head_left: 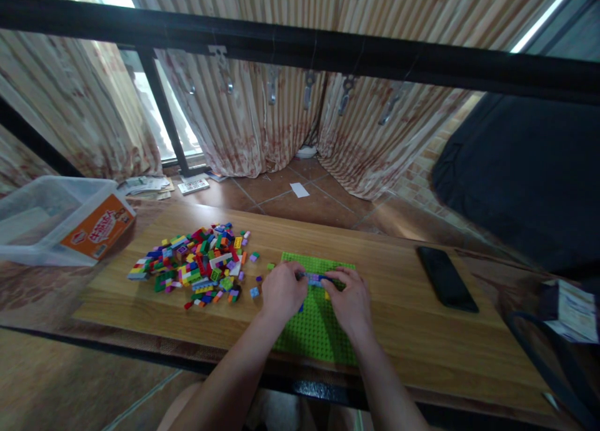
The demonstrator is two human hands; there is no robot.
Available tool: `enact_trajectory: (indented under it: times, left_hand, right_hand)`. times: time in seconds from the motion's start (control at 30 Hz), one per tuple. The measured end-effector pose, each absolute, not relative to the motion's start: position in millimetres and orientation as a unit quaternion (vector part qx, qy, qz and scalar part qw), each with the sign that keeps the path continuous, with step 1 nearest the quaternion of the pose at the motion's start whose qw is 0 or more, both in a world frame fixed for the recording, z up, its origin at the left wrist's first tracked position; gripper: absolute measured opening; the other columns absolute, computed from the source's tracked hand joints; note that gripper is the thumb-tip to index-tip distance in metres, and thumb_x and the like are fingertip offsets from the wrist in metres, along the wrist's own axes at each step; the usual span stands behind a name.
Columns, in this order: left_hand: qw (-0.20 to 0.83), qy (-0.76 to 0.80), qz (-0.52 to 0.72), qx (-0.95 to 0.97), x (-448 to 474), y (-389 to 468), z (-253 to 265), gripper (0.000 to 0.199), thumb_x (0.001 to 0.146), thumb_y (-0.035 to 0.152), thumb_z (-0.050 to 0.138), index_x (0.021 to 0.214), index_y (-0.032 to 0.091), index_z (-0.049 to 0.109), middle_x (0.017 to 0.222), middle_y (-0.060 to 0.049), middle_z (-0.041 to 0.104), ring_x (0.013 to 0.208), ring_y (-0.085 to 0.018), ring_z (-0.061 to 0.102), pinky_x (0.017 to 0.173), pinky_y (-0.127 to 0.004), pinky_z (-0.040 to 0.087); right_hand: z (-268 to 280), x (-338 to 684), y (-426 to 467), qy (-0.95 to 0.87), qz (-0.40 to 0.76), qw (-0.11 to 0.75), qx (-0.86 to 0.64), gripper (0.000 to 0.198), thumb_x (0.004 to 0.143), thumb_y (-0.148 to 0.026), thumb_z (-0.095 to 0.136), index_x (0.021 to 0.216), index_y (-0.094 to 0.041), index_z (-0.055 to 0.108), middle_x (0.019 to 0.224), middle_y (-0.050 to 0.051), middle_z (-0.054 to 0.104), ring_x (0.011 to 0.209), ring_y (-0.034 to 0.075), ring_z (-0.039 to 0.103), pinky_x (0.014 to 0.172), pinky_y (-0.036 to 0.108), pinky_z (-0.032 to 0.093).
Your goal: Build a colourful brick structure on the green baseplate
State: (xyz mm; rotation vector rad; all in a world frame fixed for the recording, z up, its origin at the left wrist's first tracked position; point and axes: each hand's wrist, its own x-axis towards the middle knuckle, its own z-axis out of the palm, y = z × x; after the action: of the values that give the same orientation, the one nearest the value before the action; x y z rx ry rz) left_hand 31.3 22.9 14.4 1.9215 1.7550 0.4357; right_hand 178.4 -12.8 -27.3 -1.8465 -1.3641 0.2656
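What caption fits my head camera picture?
Two hands grip toy bricks over a green studded baseplate, beside a brick pile.

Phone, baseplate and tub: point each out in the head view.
Phone (pixel 447 278): head view, middle of its dark face.
Baseplate (pixel 316 332): head view, bare green studs between the forearms.
Tub (pixel 99 230): head view, orange label on its wall.
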Motion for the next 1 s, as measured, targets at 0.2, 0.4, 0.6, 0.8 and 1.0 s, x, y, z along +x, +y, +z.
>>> enact_trajectory:
  times: [0.2,0.4,0.6,0.8,1.0]
  left_hand:
    - [0.244,0.644,0.164,0.706,32,23,14,0.018,0.080,0.026,0.058,0.093,0.025,0.071,0.096,-0.004,0.072,0.086,-0.020,0.064,0.071,-0.027,0.044]
    - [0.249,0.637,0.170,0.710,31,22,16,0.018,0.080,0.025,0.057,0.092,0.023,0.071,0.096,-0.005,0.071,0.087,-0.021,0.065,0.072,-0.028,0.045]
    - [0.271,0.605,0.214,0.717,27,23,14,0.021,0.084,0.022,0.053,0.094,0.020,0.071,0.096,-0.007,0.072,0.089,-0.020,0.066,0.079,-0.029,0.046]
    - [0.320,0.584,0.356,0.655,12,37,18,0.024,0.084,0.020,0.052,0.096,0.015,0.071,0.093,-0.008,0.073,0.075,-0.016,0.065,0.069,-0.026,0.048]
    - [0.344,0.573,0.512,0.539,-17,52,17,0.024,0.077,0.029,0.059,0.092,0.015,0.072,0.073,-0.002,0.069,0.058,-0.012,0.056,0.056,-0.022,0.043]
  right_hand:
    - [-30,175,-13,-0.533,0.105,0.406,-0.735,0.017,0.075,-0.033,0.063,0.082,-0.024,0.075,0.105,0.010,0.063,0.104,0.029,0.052,0.091,0.044,0.039]
    - [-26,174,-13,-0.526,0.120,0.404,-0.739,0.016,0.074,-0.032,0.064,0.082,-0.024,0.076,0.106,0.010,0.063,0.105,0.029,0.052,0.093,0.045,0.039]
    - [-21,186,-15,-0.474,0.215,0.500,-0.692,0.027,0.077,-0.043,0.061,0.085,-0.021,0.075,0.098,0.009,0.070,0.098,0.025,0.060,0.092,0.042,0.042]
    - [-6,196,-20,-0.303,0.308,0.627,-0.648,0.035,0.073,-0.049,0.064,0.082,-0.016,0.072,0.081,0.006,0.073,0.076,0.019,0.065,0.074,0.033,0.048]
    - [5,183,-28,-0.346,0.277,0.612,-0.655,0.033,0.075,-0.049,0.063,0.081,-0.017,0.073,0.086,0.007,0.074,0.084,0.021,0.066,0.079,0.034,0.048]
